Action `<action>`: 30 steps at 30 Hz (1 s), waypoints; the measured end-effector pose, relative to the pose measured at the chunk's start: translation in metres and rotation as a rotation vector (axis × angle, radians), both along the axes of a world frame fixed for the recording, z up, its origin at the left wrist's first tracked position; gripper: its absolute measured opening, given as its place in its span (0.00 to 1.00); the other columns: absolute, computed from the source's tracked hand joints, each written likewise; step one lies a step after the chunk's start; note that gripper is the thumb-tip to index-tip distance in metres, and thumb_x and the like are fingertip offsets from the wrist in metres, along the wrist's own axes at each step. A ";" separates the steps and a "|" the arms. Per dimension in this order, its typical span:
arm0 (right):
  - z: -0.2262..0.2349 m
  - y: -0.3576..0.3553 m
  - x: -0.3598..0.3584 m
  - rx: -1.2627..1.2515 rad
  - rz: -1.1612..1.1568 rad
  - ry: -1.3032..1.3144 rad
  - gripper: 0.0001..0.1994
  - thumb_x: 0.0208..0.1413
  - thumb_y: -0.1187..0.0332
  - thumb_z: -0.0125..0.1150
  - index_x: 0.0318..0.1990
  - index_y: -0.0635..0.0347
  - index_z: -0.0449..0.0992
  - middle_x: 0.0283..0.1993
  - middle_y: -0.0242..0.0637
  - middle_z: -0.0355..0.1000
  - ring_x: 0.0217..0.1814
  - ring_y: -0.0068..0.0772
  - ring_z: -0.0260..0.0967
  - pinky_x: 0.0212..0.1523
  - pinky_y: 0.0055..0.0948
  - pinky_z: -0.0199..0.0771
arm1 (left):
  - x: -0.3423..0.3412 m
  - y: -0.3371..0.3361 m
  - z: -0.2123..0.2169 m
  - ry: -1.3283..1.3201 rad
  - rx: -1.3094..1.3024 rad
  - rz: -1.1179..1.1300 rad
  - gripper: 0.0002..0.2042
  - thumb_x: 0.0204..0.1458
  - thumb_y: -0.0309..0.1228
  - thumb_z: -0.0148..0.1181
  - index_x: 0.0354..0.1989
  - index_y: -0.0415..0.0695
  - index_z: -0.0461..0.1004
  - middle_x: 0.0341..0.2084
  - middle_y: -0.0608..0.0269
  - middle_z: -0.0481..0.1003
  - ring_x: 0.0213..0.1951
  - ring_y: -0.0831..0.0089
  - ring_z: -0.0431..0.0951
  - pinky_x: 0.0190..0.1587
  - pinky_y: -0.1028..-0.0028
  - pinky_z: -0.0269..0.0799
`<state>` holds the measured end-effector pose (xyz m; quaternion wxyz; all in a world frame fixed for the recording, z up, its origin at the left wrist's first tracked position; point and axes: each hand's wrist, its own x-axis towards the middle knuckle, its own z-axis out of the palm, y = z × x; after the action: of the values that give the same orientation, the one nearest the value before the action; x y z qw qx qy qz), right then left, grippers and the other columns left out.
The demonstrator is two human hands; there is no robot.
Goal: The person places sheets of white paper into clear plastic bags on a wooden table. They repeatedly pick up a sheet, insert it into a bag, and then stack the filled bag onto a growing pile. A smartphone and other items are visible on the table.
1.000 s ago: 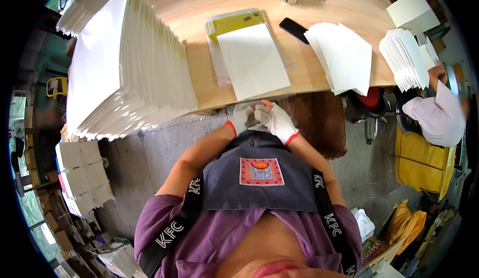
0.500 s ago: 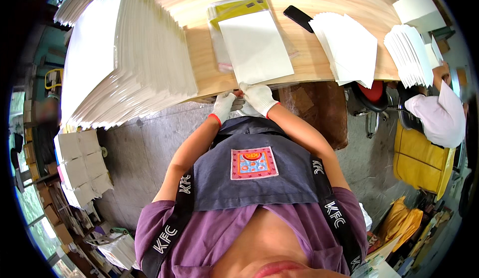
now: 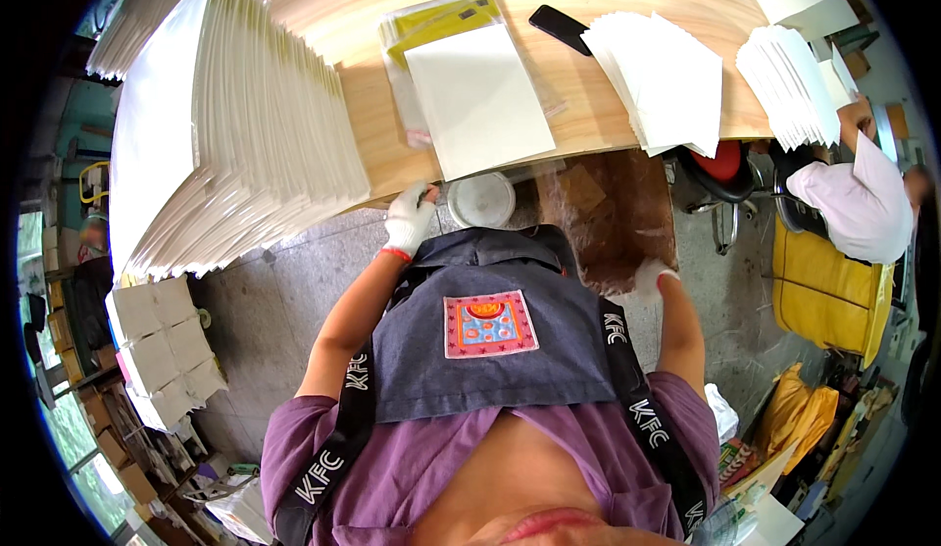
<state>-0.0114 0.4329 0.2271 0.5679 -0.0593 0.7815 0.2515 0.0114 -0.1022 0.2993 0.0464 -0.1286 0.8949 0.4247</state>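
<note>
My left hand (image 3: 410,218), in a white knit glove with a red cuff and bare fingertips, is at the front edge of the wooden table (image 3: 392,169). Its fingers are curled together, and nothing shows in them. My right hand (image 3: 651,278), also gloved, is low beside the brown box (image 3: 627,237) under the table; motion smears its fingers. Nearest the left hand on the tabletop lies a white sheet stack (image 3: 480,105), partly over clear plastic sleeves (image 3: 402,110) with a yellow band. Below the table edge, between my hands, stands a round whitish lid or tub (image 3: 481,200).
A tall leaning pile of plastic-sleeved white sheets (image 3: 255,124) fills the table's left. A black phone (image 3: 561,29) and fanned white sheets (image 3: 662,80) lie right of centre. Farther right are more white sheets (image 3: 787,85), a stool (image 3: 725,178) and another person (image 3: 853,198).
My hands, together at the table edge before, have parted. The right swung down and right beside the brown box; the left moved slightly left. The round lid or tub is now uncovered.
</note>
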 end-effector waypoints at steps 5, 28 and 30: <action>0.029 -0.091 0.003 -0.690 -0.109 0.618 0.16 0.51 0.59 0.50 0.43 0.59 0.73 0.31 0.53 0.74 0.36 0.54 0.71 0.39 0.45 0.72 | -0.003 0.007 0.016 0.653 -0.691 -0.319 0.09 0.42 0.27 0.60 0.34 0.52 0.76 0.48 0.69 0.71 0.53 0.65 0.68 0.49 0.61 0.67; 0.067 -0.260 -0.060 -1.250 -0.720 1.424 0.09 0.50 0.64 0.59 0.31 0.60 0.71 0.34 0.44 0.71 0.36 0.49 0.69 0.37 0.40 0.69 | 0.013 0.012 -0.047 0.115 0.953 0.746 0.07 0.49 0.27 0.62 0.35 0.46 0.71 0.23 0.72 0.69 0.22 0.82 0.66 0.26 0.79 0.64; 0.082 -0.271 -0.054 -1.396 -0.296 1.418 0.07 0.50 0.65 0.58 0.33 0.57 0.71 0.34 0.44 0.71 0.36 0.48 0.68 0.37 0.41 0.68 | 0.013 0.006 -0.056 0.015 1.086 0.749 0.08 0.51 0.28 0.59 0.38 0.47 0.70 0.25 0.70 0.70 0.23 0.80 0.68 0.27 0.78 0.68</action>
<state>-0.0657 0.1624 0.3092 -0.1647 -0.1179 0.9112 -0.3588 0.0248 -0.0962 0.2437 -0.0522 -0.3865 0.4484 0.8042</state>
